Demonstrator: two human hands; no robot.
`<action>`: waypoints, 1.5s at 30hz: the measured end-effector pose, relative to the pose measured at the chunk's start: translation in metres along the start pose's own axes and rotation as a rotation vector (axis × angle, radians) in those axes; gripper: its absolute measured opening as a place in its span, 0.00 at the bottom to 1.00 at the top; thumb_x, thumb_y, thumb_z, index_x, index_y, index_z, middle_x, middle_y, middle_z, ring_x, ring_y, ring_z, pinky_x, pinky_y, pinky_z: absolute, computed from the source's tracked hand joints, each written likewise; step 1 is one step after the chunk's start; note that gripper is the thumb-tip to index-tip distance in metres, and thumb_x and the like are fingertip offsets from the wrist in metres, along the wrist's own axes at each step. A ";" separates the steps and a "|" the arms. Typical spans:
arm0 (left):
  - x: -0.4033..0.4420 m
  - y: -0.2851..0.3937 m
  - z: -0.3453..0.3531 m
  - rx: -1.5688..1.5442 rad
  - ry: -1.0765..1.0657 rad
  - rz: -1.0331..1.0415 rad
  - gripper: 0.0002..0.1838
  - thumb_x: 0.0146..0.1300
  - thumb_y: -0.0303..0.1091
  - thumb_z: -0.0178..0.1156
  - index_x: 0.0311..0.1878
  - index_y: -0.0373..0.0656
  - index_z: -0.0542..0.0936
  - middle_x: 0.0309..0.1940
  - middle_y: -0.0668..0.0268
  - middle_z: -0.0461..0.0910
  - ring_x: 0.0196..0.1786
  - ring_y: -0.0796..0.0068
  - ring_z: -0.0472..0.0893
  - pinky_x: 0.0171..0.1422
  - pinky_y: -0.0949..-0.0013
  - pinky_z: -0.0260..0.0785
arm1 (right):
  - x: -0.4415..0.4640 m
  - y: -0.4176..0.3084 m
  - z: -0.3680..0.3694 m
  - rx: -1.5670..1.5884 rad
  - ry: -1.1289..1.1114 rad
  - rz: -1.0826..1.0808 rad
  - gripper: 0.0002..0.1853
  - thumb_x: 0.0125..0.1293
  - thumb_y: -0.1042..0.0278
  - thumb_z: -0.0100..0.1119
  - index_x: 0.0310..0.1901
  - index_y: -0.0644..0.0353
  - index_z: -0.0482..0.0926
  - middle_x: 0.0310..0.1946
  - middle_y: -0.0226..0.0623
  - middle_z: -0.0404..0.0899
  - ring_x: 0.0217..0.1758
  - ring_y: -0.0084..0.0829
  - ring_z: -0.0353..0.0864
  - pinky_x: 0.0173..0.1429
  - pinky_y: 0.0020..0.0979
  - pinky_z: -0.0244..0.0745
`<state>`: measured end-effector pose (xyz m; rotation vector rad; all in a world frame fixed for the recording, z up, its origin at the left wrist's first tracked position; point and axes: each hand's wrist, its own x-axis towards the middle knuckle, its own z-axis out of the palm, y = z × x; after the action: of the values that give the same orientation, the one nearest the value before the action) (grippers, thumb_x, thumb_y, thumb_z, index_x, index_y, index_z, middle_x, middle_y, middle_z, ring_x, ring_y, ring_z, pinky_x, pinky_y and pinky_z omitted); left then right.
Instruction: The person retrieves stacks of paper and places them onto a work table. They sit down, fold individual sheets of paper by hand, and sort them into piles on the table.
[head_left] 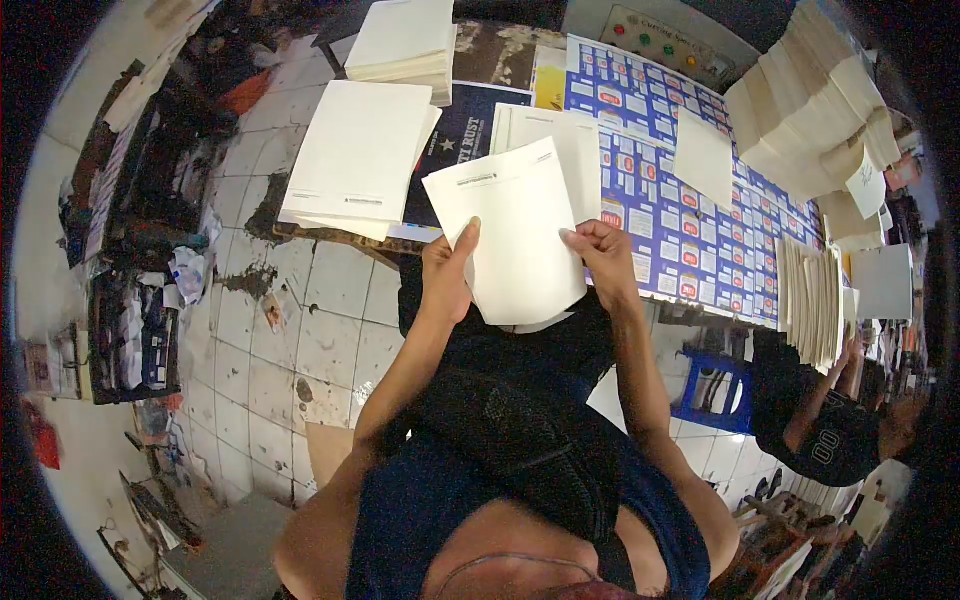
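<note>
The small print on the white rectangular paper is too small to read, and whether one sheet or several are held cannot be told. A pile of white printed paper is partly covered by it in view. The outer edges are darkened by the lens, and a co-worker in a black shirt is only partly seen at the right.

The paper is held between both hands, above the lap and near the surface's edge. Its left edge is gripped by the left hand, thumb laid on the front, the other fingers mostly hidden. The right edge is pinched by the right hand, its fingers curled. Both forearms are stretched forward.

The surface is covered with blue sheets printed with red-and-white labels. A white paper stack is placed at its left. Stained white floor tiles and a blue plastic stool are seen below.
</note>
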<state>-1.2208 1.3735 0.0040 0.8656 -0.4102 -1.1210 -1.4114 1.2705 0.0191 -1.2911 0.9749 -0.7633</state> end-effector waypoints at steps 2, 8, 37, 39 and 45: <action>-0.001 0.000 0.001 -0.006 -0.008 -0.008 0.18 0.70 0.41 0.53 0.51 0.35 0.77 0.46 0.59 0.81 0.45 0.71 0.82 0.48 0.66 0.78 | 0.001 0.005 0.000 0.061 -0.022 0.016 0.09 0.61 0.66 0.65 0.30 0.63 0.80 0.24 0.32 0.81 0.24 0.17 0.75 0.30 0.21 0.70; -0.012 0.010 0.020 -0.437 -0.066 -0.241 0.21 0.72 0.46 0.48 0.56 0.38 0.74 0.50 0.59 0.78 0.50 0.72 0.80 0.52 0.67 0.77 | 0.001 0.019 0.005 0.407 -0.124 0.162 0.11 0.65 0.62 0.61 0.32 0.63 0.81 0.28 0.32 0.82 0.28 0.19 0.78 0.34 0.23 0.74; -0.016 0.010 0.011 0.082 0.157 -0.121 0.17 0.66 0.31 0.55 0.55 0.33 0.72 0.45 0.59 0.80 0.42 0.69 0.83 0.46 0.68 0.78 | -0.016 0.015 0.009 0.203 -0.004 0.075 0.13 0.66 0.59 0.59 0.34 0.63 0.82 0.27 0.30 0.81 0.26 0.17 0.75 0.32 0.22 0.71; -0.016 0.002 0.007 0.137 0.173 -0.008 0.15 0.65 0.24 0.54 0.54 0.29 0.72 0.44 0.58 0.80 0.40 0.73 0.82 0.42 0.72 0.78 | -0.015 0.010 0.002 0.060 0.048 -0.037 0.12 0.63 0.63 0.63 0.29 0.65 0.82 0.21 0.28 0.80 0.23 0.15 0.73 0.29 0.20 0.68; -0.006 -0.010 -0.007 0.116 0.074 -0.013 0.10 0.62 0.24 0.58 0.45 0.28 0.77 0.41 0.58 0.81 0.41 0.73 0.82 0.42 0.71 0.77 | -0.009 -0.022 -0.009 -0.088 0.089 -0.119 0.13 0.63 0.63 0.64 0.31 0.67 0.84 0.23 0.31 0.81 0.23 0.16 0.74 0.29 0.21 0.69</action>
<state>-1.2243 1.3799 -0.0078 1.0095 -0.4118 -1.0815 -1.4214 1.2715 0.0418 -1.4114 1.0186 -0.8841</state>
